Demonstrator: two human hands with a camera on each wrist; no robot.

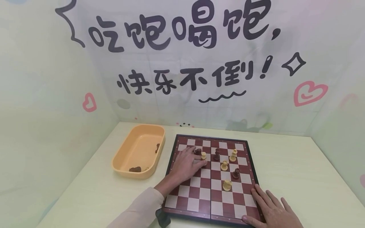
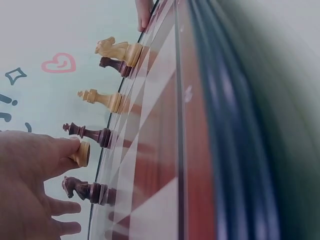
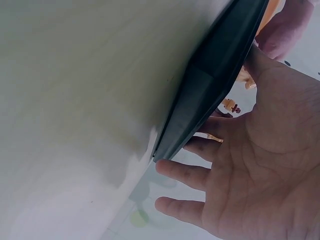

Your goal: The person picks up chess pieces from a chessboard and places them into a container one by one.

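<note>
My left hand (image 1: pixel 186 164) is over the left half of the red and white chessboard (image 1: pixel 195 193). Its thumb and finger pinch a cream chess piece (image 2: pixel 82 154), which is tilted with its base showing; the fingers hide its top in the left wrist view. A dark knight (image 2: pixel 82 190) stands close by that hand, and a dark king (image 2: pixel 89 134) is on the other side. Farther right on the board are a cream knight (image 1: pixel 227 185), another dark piece (image 1: pixel 236 173) and more cream pieces (image 1: pixel 224 165). My right hand (image 1: pixel 275 207) rests along the board's right edge, fingers spread, thumb at the near corner.
An orange tray (image 1: pixel 137 142) stands left of the board, with a few dark pieces (image 1: pixel 135 169) lying inside. The pale table (image 1: pixel 296 164) extends right of the board. Behind it rises a wall (image 1: pixel 171 107) printed with large characters.
</note>
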